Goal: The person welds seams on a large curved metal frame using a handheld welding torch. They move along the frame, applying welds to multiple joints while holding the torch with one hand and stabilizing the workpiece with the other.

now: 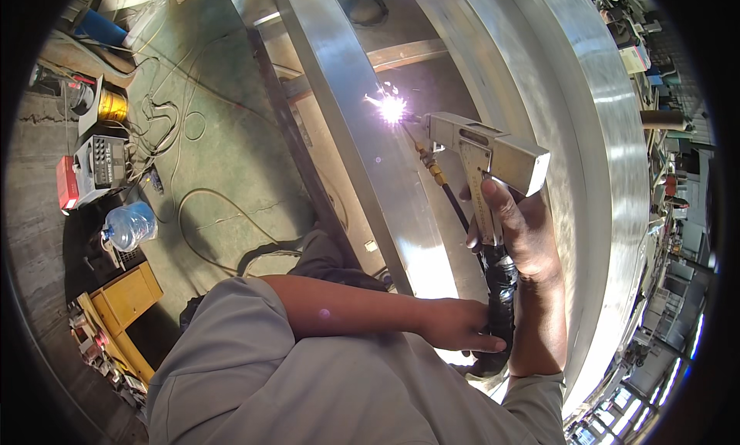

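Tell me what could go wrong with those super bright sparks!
The sparks might burn the right hand, gloveless on the welding gun, or the bare left forearm. The glare could hurt unshielded eyes. Someone might trip over the looped hose or cable on the floor.

The place is a workshop for metal work. It is shown by the long, shiny, silver-coloured metal beam [327, 67], by the large, curved, polished metal panel [623, 175], and by the bright white-violet spark [391, 110] at the tip of the silver-coloured, box-shaped metal torch [497, 148]. A long, thin, brownish cable [202, 191] lies in a loop on the greenish, worn floor [223, 156]. On the far left stands a grey, box-shaped device [92, 167].
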`<state>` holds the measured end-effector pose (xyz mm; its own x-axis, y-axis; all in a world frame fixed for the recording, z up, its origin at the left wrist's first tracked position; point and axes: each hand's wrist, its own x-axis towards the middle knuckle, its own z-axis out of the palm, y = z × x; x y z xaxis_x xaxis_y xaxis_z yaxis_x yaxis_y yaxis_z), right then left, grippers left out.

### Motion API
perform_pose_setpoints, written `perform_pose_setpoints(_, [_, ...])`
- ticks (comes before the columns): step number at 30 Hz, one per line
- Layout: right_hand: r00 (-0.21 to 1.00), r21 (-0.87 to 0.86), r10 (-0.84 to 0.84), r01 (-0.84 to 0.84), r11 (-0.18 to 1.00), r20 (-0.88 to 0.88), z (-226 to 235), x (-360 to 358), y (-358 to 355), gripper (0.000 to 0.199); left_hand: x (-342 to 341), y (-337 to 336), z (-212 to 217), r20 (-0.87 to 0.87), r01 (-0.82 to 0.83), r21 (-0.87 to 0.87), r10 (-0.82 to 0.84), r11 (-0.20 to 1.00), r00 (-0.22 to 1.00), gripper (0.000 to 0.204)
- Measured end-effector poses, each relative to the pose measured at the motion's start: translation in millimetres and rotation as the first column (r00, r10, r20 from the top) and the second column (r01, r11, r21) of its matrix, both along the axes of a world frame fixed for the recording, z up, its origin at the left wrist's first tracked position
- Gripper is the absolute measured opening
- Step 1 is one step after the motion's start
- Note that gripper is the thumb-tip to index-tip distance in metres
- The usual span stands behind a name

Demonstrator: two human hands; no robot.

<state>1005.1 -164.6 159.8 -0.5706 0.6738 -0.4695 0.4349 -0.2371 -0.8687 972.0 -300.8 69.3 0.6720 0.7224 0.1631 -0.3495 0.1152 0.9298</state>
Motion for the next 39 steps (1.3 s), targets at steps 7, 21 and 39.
perform_pose_setpoints(7, [0.997, 0.034, -0.075, 0.076, 0.997, -0.023, 4.4, -0.6, -8.2, 0.049, 7.0, -3.7, -1.2, 0.017, -0.020, 0.006, 0.020, 1.000, 1.000, 0.054])
perform_pose_setpoints(21, [0.998, -0.024, -0.033, 0.032, 0.999, -0.045, 4.6, 11.7, -9.3, 0.057, 13.4, -6.8, 1.8, 0.007, 0.019, -0.015, -0.019, 1.000, 1.000, 0.050])
perform_pose_setpoints(39, [0.995, -0.026, -0.074, 0.072, 0.997, -0.071, 3.1, 25.4, -15.4, 0.077, 29.4, -12.9, -0.7, 0.020, 0.022, -0.004, -0.022, 1.000, 1.000, 0.050])
